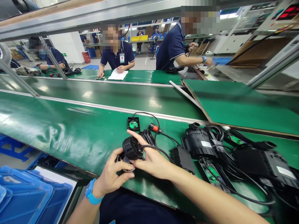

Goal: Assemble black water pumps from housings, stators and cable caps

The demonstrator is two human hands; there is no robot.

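Observation:
Both my hands hold a black ribbed round housing (pixel 132 147) above the green bench, near its front edge. My left hand (pixel 112 169) has its fingers and thumb curled round the lower left of it, where a round metallic rim shows. My right hand (pixel 151 161) grips it from the right, thumb underneath and index finger stretched out along the top. Its other fingers are hidden. A black cable (pixel 158 149) runs past my right hand toward a flat black box (pixel 183 158). Just beyond my hands lie a small open black case (pixel 133 123) with a green circuit board and a red-and-black connector (pixel 154 127).
Black pumps (pixel 198 140) with coiled cables and circuit boards crowd the bench at right. A green board (pixel 238 102) stands beyond them. Blue crates (pixel 25 193) are at lower left. A metal frame bar (pixel 93 20) crosses overhead. Several co-workers (pixel 118 56) are across the conveyor (pixel 116 96).

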